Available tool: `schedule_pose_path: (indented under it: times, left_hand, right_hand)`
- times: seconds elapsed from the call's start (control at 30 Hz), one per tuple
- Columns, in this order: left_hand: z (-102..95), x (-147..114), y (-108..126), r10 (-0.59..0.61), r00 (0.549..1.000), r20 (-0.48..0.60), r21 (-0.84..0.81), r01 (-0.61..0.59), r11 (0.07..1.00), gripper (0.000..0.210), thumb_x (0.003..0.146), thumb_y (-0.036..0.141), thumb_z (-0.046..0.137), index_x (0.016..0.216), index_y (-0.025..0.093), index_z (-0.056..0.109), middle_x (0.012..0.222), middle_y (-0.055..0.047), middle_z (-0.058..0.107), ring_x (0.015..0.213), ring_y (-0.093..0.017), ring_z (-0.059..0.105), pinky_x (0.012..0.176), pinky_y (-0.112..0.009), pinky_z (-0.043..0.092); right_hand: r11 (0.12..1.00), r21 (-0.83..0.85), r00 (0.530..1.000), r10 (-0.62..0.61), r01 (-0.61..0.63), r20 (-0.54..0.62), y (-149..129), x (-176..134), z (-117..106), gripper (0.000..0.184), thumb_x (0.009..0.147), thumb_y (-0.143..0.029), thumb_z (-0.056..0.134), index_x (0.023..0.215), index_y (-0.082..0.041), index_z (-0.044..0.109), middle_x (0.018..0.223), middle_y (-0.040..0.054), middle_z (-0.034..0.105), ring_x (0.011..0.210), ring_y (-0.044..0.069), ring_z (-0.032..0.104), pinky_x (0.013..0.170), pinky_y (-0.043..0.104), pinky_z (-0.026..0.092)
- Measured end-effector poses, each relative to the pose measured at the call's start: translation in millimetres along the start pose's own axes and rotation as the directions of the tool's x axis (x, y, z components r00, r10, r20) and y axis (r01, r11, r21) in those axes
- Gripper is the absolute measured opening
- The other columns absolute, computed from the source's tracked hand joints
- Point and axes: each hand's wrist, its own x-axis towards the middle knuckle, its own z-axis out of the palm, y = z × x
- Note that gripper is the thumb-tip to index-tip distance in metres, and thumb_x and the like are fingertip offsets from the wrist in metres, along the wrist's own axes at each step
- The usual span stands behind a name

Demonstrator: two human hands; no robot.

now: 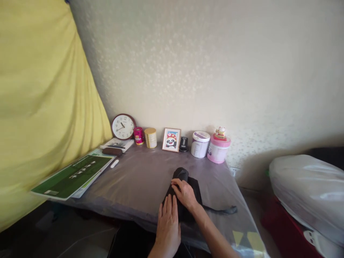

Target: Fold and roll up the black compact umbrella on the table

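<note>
A rolled black cloth [181,174] lies near the front edge of the table, with a flatter flap of the same fabric spread at its right. From that flap a thin dark strap [223,210] trails out to the right. My left hand [168,220] rests flat along the roll's near left side, fingers straight and together. Above it, my right hand [185,193] lies across the roll with bent fingers closed on the fabric. The cloth under both palms is hidden, and whether anything is wrapped inside cannot be seen.
A plastic-covered table [134,179] carries a clock [124,127], tins, a framed panda picture [171,139] and two tubs along the wall. Green-covered papers [77,175], a brown case [112,151] and a small white object [114,163] lie left. A plastic-covered bundle [309,190] stands right.
</note>
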Motion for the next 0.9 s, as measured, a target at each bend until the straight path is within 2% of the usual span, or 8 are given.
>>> schedule_pose_path:
  times: [0.1, 0.2, 0.33, 0.47, 0.63, 0.73, 0.8, 0.9]
  left_hand:
    - [11.1, 0.7, -6.5, 0.033, 0.999, -0.027, -0.023, -0.034, 0.999, 0.073, 0.069, 0.006, 0.037, 0.139, 0.012, 0.019, 0.147, -0.014, 0.023, 0.135, -0.026, 0.022, 0.108, -0.046, 0.024]
    - [18.1, 1.4, -11.0, 0.067, 0.997, -0.026, -0.079, -0.069, 0.994, 0.073, 0.07, 0.005, 0.034, 0.14, 0.012, 0.015, 0.147, -0.015, 0.023, 0.135, -0.025, 0.022, 0.108, -0.045, 0.026]
    - [20.3, 1.4, -12.0, 0.035, 0.999, 0.002, -0.147, -0.034, 0.989, 0.074, 0.07, 0.005, 0.034, 0.141, 0.012, 0.011, 0.147, -0.015, 0.021, 0.135, -0.024, 0.02, 0.108, -0.043, 0.025]
    - [18.7, 1.0, -11.7, 0.017, 0.999, 0.027, -0.169, -0.012, 0.985, 0.074, 0.071, 0.005, 0.034, 0.141, 0.01, 0.01, 0.148, -0.015, 0.019, 0.135, -0.022, 0.021, 0.109, -0.04, 0.025]
    - [14.5, 1.0, -10.0, -0.003, 0.998, 0.056, -0.178, 0.013, 0.984, 0.074, 0.072, 0.006, 0.034, 0.141, 0.009, 0.008, 0.148, -0.014, 0.018, 0.135, -0.022, 0.021, 0.109, -0.037, 0.024]
    - [13.1, 1.4, -8.6, -0.005, 0.998, 0.063, -0.19, 0.017, 0.982, 0.074, 0.072, 0.007, 0.035, 0.141, 0.009, 0.008, 0.148, -0.015, 0.018, 0.135, -0.022, 0.022, 0.109, -0.037, 0.024]
    - [13.6, 1.9, -8.7, 0.003, 0.999, 0.051, -0.19, 0.007, 0.982, 0.074, 0.072, 0.007, 0.035, 0.141, 0.009, 0.008, 0.148, -0.015, 0.019, 0.134, -0.022, 0.023, 0.108, -0.036, 0.024]
    - [14.7, 2.7, -10.7, 0.016, 1.0, 0.024, -0.203, -0.01, 0.979, 0.072, 0.073, 0.007, 0.034, 0.141, 0.009, 0.008, 0.146, -0.016, 0.022, 0.133, -0.022, 0.026, 0.107, -0.036, 0.026]
  right_hand:
    - [0.991, 0.044, 0.991, -0.128, 0.13, -0.049, -2.5, -12.4, -6.0, 0.024, 0.089, -0.025, 0.042, 0.1, -0.024, 0.063, 0.099, 0.0032, 0.068, 0.093, 0.016, 0.059, 0.086, 0.03, 0.044]
    - [0.972, 0.023, 0.971, -0.232, 0.233, -0.049, 2.0, -19.0, -5.9, 0.024, 0.089, -0.024, 0.043, 0.097, -0.023, 0.066, 0.103, 0.0043, 0.067, 0.108, 0.018, 0.053, 0.096, 0.036, 0.039]
    - [0.977, -0.04, 0.977, -0.211, 0.21, -0.017, 19.0, -5.6, 0.4, 0.026, 0.09, -0.023, 0.042, 0.097, -0.024, 0.066, 0.107, 0.0041, 0.067, 0.118, 0.019, 0.047, 0.105, 0.045, 0.025]
    - [0.984, -0.068, 0.986, -0.162, 0.164, 0.022, 40.8, 23.8, 5.6, 0.028, 0.09, -0.025, 0.039, 0.096, -0.024, 0.067, 0.108, 0.004, 0.067, 0.119, 0.019, 0.046, 0.105, 0.046, 0.022]
    - [0.996, -0.035, 0.996, -0.085, 0.085, -0.014, 62.1, 56.3, 10.7, 0.027, 0.089, -0.024, 0.041, 0.092, -0.023, 0.068, 0.107, 0.0042, 0.067, 0.118, 0.018, 0.048, 0.103, 0.041, 0.027]
    - [0.994, 0.091, 0.996, 0.066, -0.06, -0.065, 71.2, 64.6, 6.3, 0.023, 0.084, -0.026, 0.047, 0.094, -0.022, 0.068, 0.11, 0.0046, 0.066, 0.113, 0.017, 0.052, 0.1, 0.032, 0.032]
    - [0.967, 0.158, 0.968, 0.219, -0.198, -0.123, 79.4, 61.3, -2.9, 0.025, 0.082, -0.027, 0.048, 0.098, -0.021, 0.066, 0.112, 0.0059, 0.064, 0.109, 0.017, 0.055, 0.099, 0.032, 0.034]
    - [0.915, 0.189, 0.899, 0.392, -0.357, -0.194, 95.6, 42.0, -22.8, 0.031, 0.083, -0.028, 0.04, 0.1, -0.015, 0.063, 0.108, 0.0115, 0.064, 0.102, 0.021, 0.058, 0.094, 0.036, 0.038]
